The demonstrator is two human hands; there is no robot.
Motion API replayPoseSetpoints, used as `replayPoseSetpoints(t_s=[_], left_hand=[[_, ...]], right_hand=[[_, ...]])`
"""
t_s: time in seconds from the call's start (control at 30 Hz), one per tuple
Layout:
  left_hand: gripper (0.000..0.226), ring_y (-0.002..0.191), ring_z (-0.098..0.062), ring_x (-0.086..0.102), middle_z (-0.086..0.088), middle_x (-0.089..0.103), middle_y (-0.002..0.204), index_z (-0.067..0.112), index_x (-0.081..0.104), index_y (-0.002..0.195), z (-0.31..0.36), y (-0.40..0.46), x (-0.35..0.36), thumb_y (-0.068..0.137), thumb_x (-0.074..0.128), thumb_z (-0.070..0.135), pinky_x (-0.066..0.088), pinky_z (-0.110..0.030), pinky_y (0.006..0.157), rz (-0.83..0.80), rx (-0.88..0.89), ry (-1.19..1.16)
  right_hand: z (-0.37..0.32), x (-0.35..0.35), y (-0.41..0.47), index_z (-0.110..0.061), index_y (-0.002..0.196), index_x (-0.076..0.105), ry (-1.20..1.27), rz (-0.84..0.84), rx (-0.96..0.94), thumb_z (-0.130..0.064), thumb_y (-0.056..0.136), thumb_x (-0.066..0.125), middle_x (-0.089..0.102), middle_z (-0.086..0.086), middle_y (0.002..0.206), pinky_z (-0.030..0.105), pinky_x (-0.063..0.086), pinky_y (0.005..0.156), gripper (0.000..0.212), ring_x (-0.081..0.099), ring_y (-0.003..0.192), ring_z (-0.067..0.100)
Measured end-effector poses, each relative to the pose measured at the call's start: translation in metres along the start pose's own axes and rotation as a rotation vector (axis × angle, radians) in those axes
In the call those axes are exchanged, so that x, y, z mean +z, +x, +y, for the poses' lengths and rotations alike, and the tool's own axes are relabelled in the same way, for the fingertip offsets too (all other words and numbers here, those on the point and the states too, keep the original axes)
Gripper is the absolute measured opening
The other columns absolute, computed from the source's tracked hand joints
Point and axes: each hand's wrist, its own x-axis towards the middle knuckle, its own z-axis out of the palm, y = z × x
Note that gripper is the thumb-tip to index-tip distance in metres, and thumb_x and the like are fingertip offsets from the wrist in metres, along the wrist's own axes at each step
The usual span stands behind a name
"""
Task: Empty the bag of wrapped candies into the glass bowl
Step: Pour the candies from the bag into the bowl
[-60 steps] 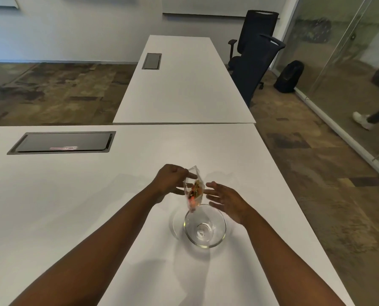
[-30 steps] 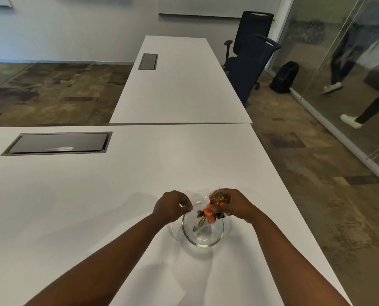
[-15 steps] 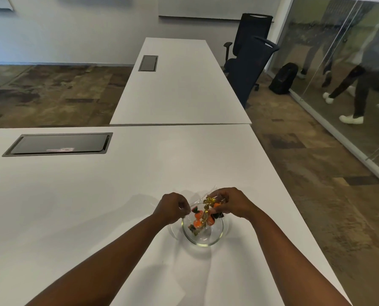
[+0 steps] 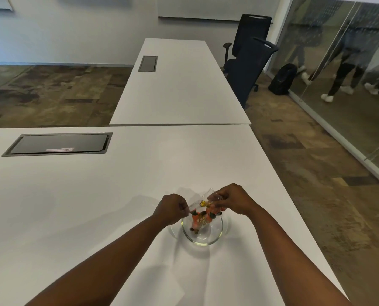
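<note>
A clear plastic bag (image 4: 202, 198) of orange and gold wrapped candies (image 4: 200, 216) hangs tilted over a glass bowl (image 4: 215, 236) on the white table (image 4: 95, 195). My left hand (image 4: 172, 208) pinches the bag's left edge just above the bowl's left rim. My right hand (image 4: 230, 198) grips the bag's upper right end. Several candies sit low in the bag at the bowl's mouth, and a few seem to lie inside the bowl.
A black cable hatch (image 4: 58, 143) is set into the table at far left. A second white table (image 4: 179, 85) adjoins beyond. Two dark office chairs (image 4: 248, 60) and a black backpack (image 4: 282, 79) stand by a glass wall at right, with people's legs behind it.
The bag went from upright in my left hand to tilted over the bowl, held by both hands. Candies have slid down toward the bowl.
</note>
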Motion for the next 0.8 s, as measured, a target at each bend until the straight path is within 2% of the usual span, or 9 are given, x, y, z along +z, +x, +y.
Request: replayPoseSetpoints(t_s=[0.07,0.17,0.27,0.37,0.47,0.57,0.67,0.73,0.8], left_hand=[[0.016,0.083,-0.015,0.060,-0.013,0.074,0.100,0.003,0.073,0.092,0.000,0.000,0.000,0.081,0.066,0.013,0.042,-0.019,0.074,-0.003,-0.003,-0.004],[0.015,0.091,-0.024,0.068,-0.014,0.075,0.099,0.001,0.073,0.091,0.001,-0.001,0.000,0.081,0.066,0.009,0.051,-0.024,0.079,-0.021,0.002,-0.011],[0.013,0.085,-0.031,0.071,-0.017,0.075,0.095,-0.001,0.072,0.088,0.002,-0.002,-0.001,0.080,0.065,0.007,0.055,-0.033,0.081,-0.026,0.013,-0.034],[0.013,0.080,-0.018,0.065,-0.015,0.075,0.096,0.001,0.073,0.088,0.000,-0.001,-0.001,0.080,0.065,0.007,0.053,-0.030,0.083,-0.021,0.020,-0.019],[0.014,0.087,-0.021,0.067,-0.013,0.075,0.098,0.002,0.073,0.089,0.000,-0.001,-0.001,0.080,0.065,0.009,0.052,-0.027,0.081,-0.028,0.020,-0.009],[0.014,0.089,-0.023,0.067,-0.013,0.075,0.099,0.002,0.073,0.090,0.000,-0.001,-0.001,0.080,0.066,0.009,0.051,-0.026,0.080,-0.035,0.017,-0.003],[0.015,0.095,-0.023,0.067,-0.012,0.074,0.101,0.002,0.073,0.090,-0.001,-0.001,0.000,0.079,0.066,0.008,0.052,-0.029,0.085,-0.038,0.019,0.001],[0.015,0.096,-0.022,0.067,-0.012,0.074,0.101,0.001,0.073,0.090,-0.001,-0.001,0.000,0.079,0.066,0.008,0.052,-0.030,0.086,-0.044,0.018,0.004],[0.015,0.097,-0.022,0.067,-0.011,0.074,0.102,0.002,0.073,0.090,-0.001,-0.001,0.000,0.079,0.066,0.008,0.052,-0.031,0.087,-0.047,0.013,0.017]], right_hand=[[-0.002,0.000,-0.001,-0.008,0.094,0.077,0.000,0.005,-0.004,-0.011,0.074,0.077,0.074,0.011,0.080,0.002,0.046,0.047,0.020,0.059,0.046,-0.008],[-0.004,0.000,-0.003,-0.007,0.094,0.077,-0.014,0.016,-0.009,-0.011,0.075,0.077,0.076,0.014,0.085,0.002,0.047,0.049,0.019,0.061,0.053,-0.004],[-0.007,0.000,-0.003,-0.008,0.093,0.077,-0.019,0.016,-0.009,-0.011,0.073,0.078,0.075,0.009,0.082,0.001,0.047,0.050,0.020,0.061,0.053,-0.008],[-0.010,-0.001,-0.005,-0.009,0.091,0.077,-0.029,0.013,-0.002,-0.011,0.072,0.079,0.071,0.003,0.074,0.008,0.048,0.055,0.019,0.060,0.050,-0.012],[-0.017,-0.002,-0.007,-0.012,0.085,0.078,-0.082,0.035,0.003,-0.014,0.068,0.082,0.072,0.000,0.075,0.014,0.046,0.057,0.018,0.059,0.054,-0.004],[-0.024,-0.002,-0.008,-0.014,0.076,0.076,-0.149,0.072,-0.017,-0.017,0.067,0.081,0.072,0.000,0.074,0.028,0.048,0.061,0.011,0.061,0.060,0.008],[-0.030,-0.002,-0.009,-0.015,0.075,0.076,-0.192,0.081,-0.055,-0.016,0.070,0.076,0.077,0.006,0.080,0.037,0.055,0.071,0.005,0.069,0.078,0.020],[-0.034,-0.003,-0.010,-0.014,0.074,0.076,-0.194,0.071,-0.073,-0.015,0.068,0.078,0.077,0.006,0.081,0.036,0.055,0.074,0.007,0.068,0.077,0.019],[-0.036,-0.003,-0.010,-0.011,0.074,0.076,-0.186,0.051,-0.090,-0.013,0.065,0.082,0.073,0.001,0.072,0.025,0.052,0.067,0.011,0.062,0.069,0.011]])
